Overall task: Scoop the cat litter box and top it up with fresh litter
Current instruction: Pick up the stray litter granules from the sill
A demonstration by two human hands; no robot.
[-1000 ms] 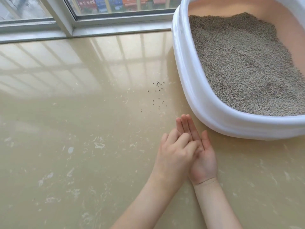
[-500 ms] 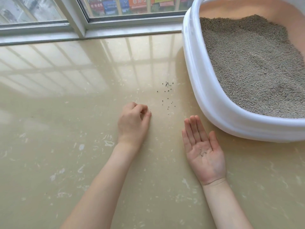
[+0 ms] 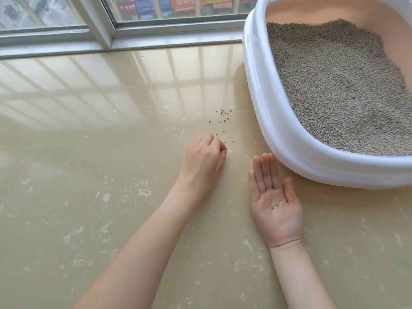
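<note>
Kneeling view over a glossy beige floor (image 3: 89,197), a person works with two bare hands beside one white litter box (image 3: 287,139), which sits at the right and runs out of the picture at its top and right edges. Grey litter (image 3: 334,85) fills the box, heaped against its peach inner wall. A metal window frame (image 3: 100,25) crosses the top of the view, and coloured signs show blurred through the glass; their lettering cannot be read.

A loose scatter of dark spilled granules (image 3: 223,121), roughly twenty though too small to count surely, lies on the floor between the window side and the hands, just left of the box wall. The left hand (image 3: 204,159) rests knuckles-up at the near edge of that scatter, its fingers curled under with the tips brought together at the floor; whether they pinch a granule is hidden by the hand itself. The right hand (image 3: 276,204) lies palm-up, fingers straight and together, fingertips just short of the box rim, with a few pale grains in its palm (image 3: 273,206). Both forearms leave the view at the bottom edge.
</note>
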